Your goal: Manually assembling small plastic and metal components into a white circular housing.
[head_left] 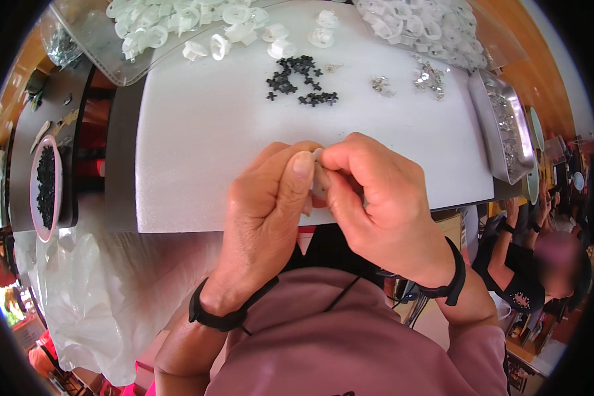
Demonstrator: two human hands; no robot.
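Observation:
My left hand and my right hand meet over the near edge of a white foam sheet. Between their fingertips is a small white plastic part, mostly covered by the fingers. The left thumb presses along its side, while the right thumb and forefinger pinch it from the other side. Whether a smaller piece is also in the right fingers is hidden. Beyond the hands lie a cluster of small black cross-shaped pieces, a few tiny metal pieces and a larger pile of metal pieces.
White plastic parts spill from a clear container at the far left; a bag of similar parts lies far right. A metal tray stands at the right edge, a pink bowl of black pieces at left. Another person sits to the right.

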